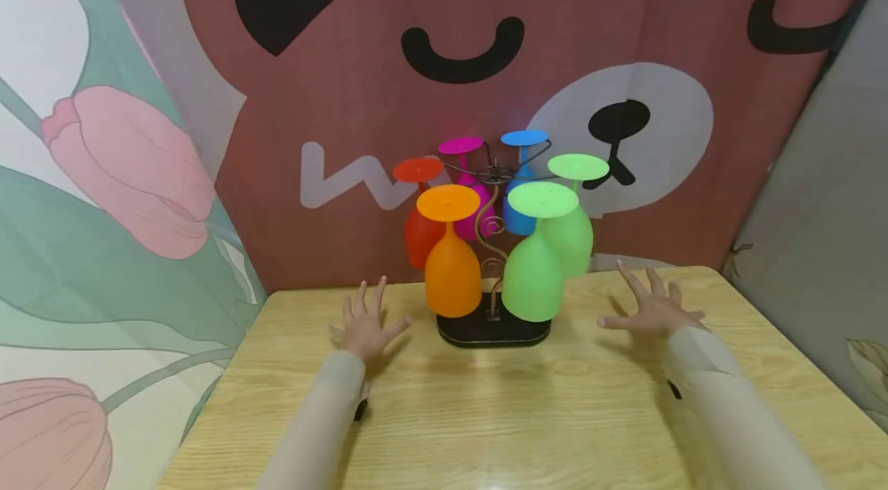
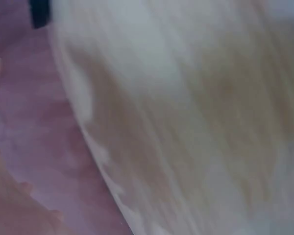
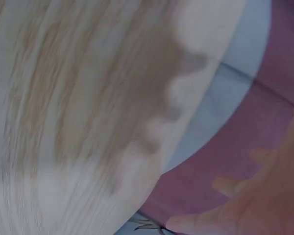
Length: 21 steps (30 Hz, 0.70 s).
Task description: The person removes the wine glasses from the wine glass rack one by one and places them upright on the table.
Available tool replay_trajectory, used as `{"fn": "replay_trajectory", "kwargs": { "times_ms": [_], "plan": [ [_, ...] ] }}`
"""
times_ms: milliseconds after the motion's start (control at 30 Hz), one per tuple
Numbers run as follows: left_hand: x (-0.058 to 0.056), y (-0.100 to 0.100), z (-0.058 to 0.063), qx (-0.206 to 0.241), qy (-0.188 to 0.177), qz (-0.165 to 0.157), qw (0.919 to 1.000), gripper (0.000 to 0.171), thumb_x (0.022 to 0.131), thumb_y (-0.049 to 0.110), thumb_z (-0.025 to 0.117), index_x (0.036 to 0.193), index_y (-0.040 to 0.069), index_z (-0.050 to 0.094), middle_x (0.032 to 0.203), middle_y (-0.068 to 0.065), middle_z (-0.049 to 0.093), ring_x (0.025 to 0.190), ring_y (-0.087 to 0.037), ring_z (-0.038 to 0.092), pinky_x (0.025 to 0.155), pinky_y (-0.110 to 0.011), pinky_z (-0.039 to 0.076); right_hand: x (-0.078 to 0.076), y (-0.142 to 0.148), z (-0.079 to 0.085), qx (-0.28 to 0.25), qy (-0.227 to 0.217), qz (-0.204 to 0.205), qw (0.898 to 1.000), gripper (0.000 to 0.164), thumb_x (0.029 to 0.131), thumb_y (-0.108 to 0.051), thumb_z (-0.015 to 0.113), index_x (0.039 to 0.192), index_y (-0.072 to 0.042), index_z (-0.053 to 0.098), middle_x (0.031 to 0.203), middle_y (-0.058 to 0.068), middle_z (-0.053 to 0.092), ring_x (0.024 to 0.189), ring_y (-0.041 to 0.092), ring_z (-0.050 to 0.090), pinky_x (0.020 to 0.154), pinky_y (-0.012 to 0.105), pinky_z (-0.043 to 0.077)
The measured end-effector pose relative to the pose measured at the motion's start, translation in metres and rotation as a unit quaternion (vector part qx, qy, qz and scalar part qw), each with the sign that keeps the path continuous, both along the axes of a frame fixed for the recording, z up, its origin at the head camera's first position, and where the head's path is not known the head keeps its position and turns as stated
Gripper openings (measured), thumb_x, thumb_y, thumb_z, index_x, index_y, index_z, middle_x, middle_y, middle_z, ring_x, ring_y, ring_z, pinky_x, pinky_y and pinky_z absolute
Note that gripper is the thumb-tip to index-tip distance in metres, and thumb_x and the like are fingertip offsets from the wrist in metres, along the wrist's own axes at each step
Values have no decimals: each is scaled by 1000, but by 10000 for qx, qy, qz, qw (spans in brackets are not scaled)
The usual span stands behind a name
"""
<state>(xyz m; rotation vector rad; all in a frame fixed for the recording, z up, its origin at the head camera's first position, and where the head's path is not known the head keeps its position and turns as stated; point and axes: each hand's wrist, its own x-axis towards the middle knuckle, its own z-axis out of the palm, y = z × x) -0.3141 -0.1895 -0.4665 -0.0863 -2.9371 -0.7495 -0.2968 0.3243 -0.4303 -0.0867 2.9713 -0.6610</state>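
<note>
A metal rack (image 1: 495, 174) on a black base (image 1: 494, 332) holds several plastic goblets upside down by their feet. In front hang an orange goblet (image 1: 452, 274) and a light green goblet (image 1: 533, 278). Behind them are a red goblet (image 1: 419, 236), a magenta goblet (image 1: 479, 205), a blue goblet (image 1: 520, 201) and a second green goblet (image 1: 574, 236). My left hand (image 1: 368, 327) is spread over the table left of the rack, holding nothing. On the right, my right hand (image 1: 652, 311) also has its fingers spread, apart from the goblets. Each wrist view shows part of its hand at the edge.
The rack stands near the far edge of a light wooden table (image 1: 444, 413). Right behind it hangs a brown curtain (image 1: 333, 89) with a bear face. A floral curtain (image 1: 125, 243) is at the left, a grey one (image 1: 819, 205) at the right.
</note>
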Motion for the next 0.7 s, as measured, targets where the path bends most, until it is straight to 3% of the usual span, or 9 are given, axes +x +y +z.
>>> {"fn": "replay_trajectory", "kwargs": {
  "times_ms": [67, 167, 233, 367, 500, 600, 700],
  "plan": [
    [2, 1, 1, 355, 166, -89, 9992, 92, 93, 50, 68, 164, 30, 13, 168, -19, 3, 148, -56, 0, 96, -91, 7, 2, -2, 0, -198, 39, 83, 9998, 125, 79, -69, 73, 162, -27, -10, 159, 38, -13, 132, 77, -8, 76, 97, 1],
    [6, 3, 3, 1126, 438, -229, 9924, 83, 97, 31, 68, 163, 26, 18, 167, -20, 4, 149, -52, 1, 103, -85, 15, 5, -4, -1, -676, 241, 367, 9967, 124, 82, -58, 78, 163, -24, -9, 158, 39, -14, 135, 74, -9, 85, 94, 3],
    [10, 6, 7, 1670, 723, -305, 9828, 77, 97, 21, 67, 161, 23, 24, 166, -20, 9, 149, -49, 6, 108, -79, 21, 9, -6, -1, -969, 390, 517, 9932, 123, 83, -51, 80, 163, -21, -7, 158, 40, -12, 136, 72, -8, 92, 91, 4],
    [21, 17, 19, 2485, 1438, -482, 9567, 62, 97, 8, 64, 153, 13, 38, 159, -21, 24, 145, -44, 22, 112, -67, 30, 19, -12, 8, -1251, 748, 718, 9867, 116, 85, -42, 82, 163, -9, 4, 156, 43, 5, 138, 69, 8, 100, 83, 17],
    [34, 32, 34, 3065, 2523, -634, 9156, 44, 95, -2, 61, 137, 5, 52, 145, -19, 41, 134, -34, 38, 108, -56, 35, 34, -17, 28, -1310, 972, 858, 9829, 90, 92, -35, 77, 156, 2, 25, 147, 40, 34, 129, 61, 39, 95, 71, 42],
    [44, 43, 43, 3101, 3610, -783, 8760, 32, 91, -9, 60, 121, 2, 60, 132, -20, 51, 122, -31, 46, 95, -46, 41, 47, -21, 43, -1338, 1033, 1000, 9805, 67, 96, -29, 72, 147, 3, 41, 134, 34, 52, 115, 52, 57, 87, 60, 53],
    [50, 56, 51, 2899, 4614, -1039, 8320, 28, 87, -15, 59, 110, 0, 63, 119, -22, 56, 109, -32, 50, 83, -37, 43, 58, -27, 56, -1340, 1154, 1121, 9778, 50, 98, -26, 70, 138, -1, 53, 124, 23, 62, 108, 40, 64, 84, 51, 56]
  ]
}}
